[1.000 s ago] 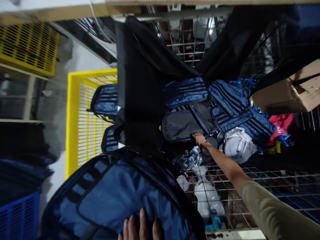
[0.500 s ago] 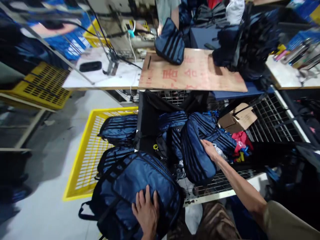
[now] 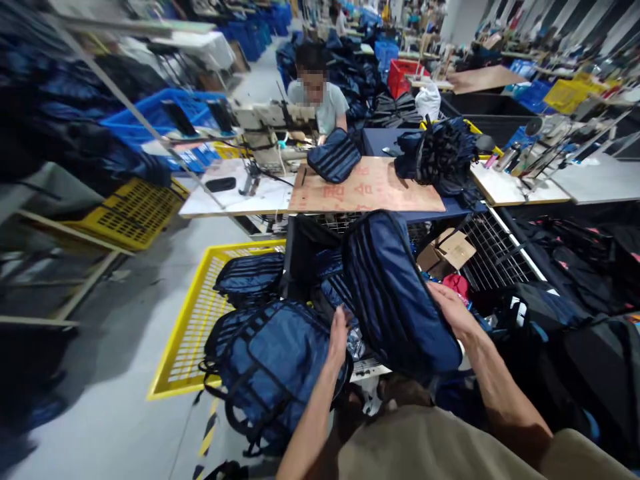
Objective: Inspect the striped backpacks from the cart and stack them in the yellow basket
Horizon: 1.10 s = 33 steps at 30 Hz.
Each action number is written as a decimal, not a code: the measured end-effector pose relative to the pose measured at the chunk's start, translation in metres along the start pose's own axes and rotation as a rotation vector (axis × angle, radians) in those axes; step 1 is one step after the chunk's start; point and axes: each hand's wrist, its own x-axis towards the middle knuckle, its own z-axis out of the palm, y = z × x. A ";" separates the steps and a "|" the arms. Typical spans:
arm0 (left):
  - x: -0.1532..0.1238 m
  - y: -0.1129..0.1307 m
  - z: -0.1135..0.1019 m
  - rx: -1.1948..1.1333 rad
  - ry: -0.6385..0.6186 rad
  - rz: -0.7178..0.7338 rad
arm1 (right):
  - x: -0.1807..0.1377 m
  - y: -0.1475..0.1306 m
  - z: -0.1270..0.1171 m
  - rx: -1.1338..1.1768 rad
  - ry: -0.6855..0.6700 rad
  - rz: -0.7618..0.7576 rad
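A navy bag panel with black stripes [image 3: 395, 293] is raised in front of me, tilted. My right hand [image 3: 453, 310] grips its right edge, thumb on the near face. My left hand [image 3: 339, 333] is just left of the panel, fingers stretched and holding nothing; whether it touches the panel I cannot tell. Below and left of that hand lies a navy backpack [image 3: 275, 360] with black straps, at the near side of a yellow basket [image 3: 175, 333]. Another striped panel [image 3: 253, 273] lies in the basket.
Beyond the basket and a wire cage [image 3: 500, 257], a person [image 3: 335, 103] sits at a sewing machine [image 3: 280, 127] with a striped piece [image 3: 335, 157]. A cardboard sheet [image 3: 370, 187] covers part of their table. Dark bags [image 3: 565, 360] are piled at my right.
My right hand has lifted the striped panel up and toward me from the cage. My left hand has left the backpack and moved up beside the panel. The view has tilted upward.
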 end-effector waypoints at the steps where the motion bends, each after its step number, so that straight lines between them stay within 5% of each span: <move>1: 0.001 0.009 0.006 -0.043 -0.032 -0.024 | -0.009 -0.006 -0.007 -0.002 0.003 -0.003; 9: -0.036 0.066 0.016 -0.421 -0.195 -0.063 | -0.022 0.012 -0.052 -0.061 0.196 -0.109; 15: -0.080 0.080 0.035 -0.096 -0.147 0.440 | -0.003 0.032 -0.049 -0.482 0.582 -0.444; 17: -0.091 0.075 0.047 0.035 -0.108 0.514 | -0.004 0.033 -0.024 -0.461 0.489 -0.472; 20: -0.102 0.063 0.064 0.182 -0.076 0.602 | -0.005 0.035 0.031 -0.271 0.076 -0.379; 22: -0.108 0.057 0.070 0.252 -0.054 0.640 | -0.002 0.037 0.066 -0.173 -0.063 -0.355; 25: -0.113 0.055 0.066 0.348 0.000 0.661 | 0.004 0.037 0.098 -0.072 -0.092 -0.367; 29: -0.120 0.062 0.050 0.362 0.024 0.649 | 0.006 0.028 0.113 -0.028 -0.168 -0.331; 33: -0.130 0.076 0.033 0.231 -0.120 0.641 | -0.004 0.021 0.125 -0.069 -0.236 -0.336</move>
